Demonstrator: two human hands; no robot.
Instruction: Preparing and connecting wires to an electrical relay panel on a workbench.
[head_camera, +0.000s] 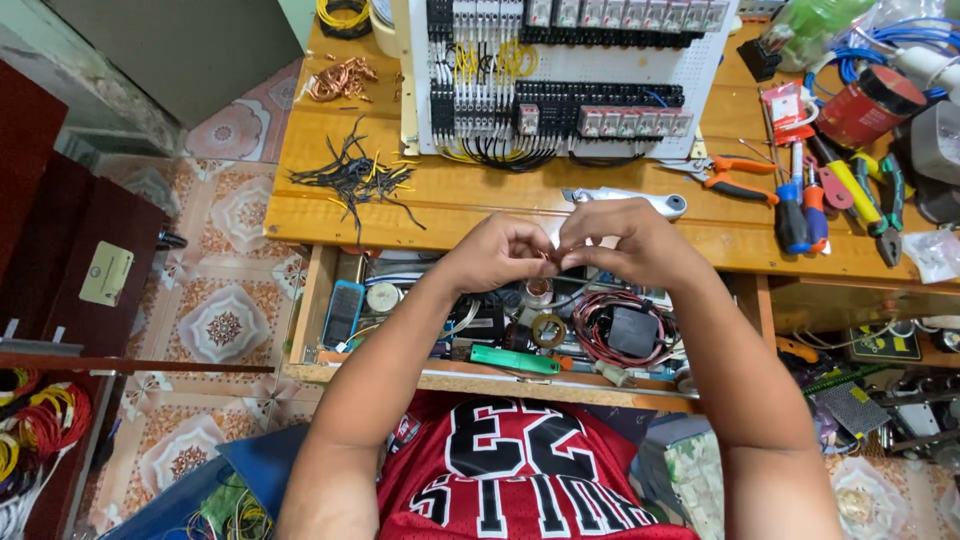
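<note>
Both hands, left (497, 250) and right (625, 240), pinch copper wire (548, 258).

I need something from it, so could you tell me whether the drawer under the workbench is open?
Open: the drawer is pulled out below the wooden bench, its contents exposed.

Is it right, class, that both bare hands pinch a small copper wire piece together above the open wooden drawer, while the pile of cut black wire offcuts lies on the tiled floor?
Not quite. The pile of cut black wire offcuts lies on the wooden workbench, not the floor; the head view shows it. The left hand and right hand do pinch together above the open wooden drawer.
</note>
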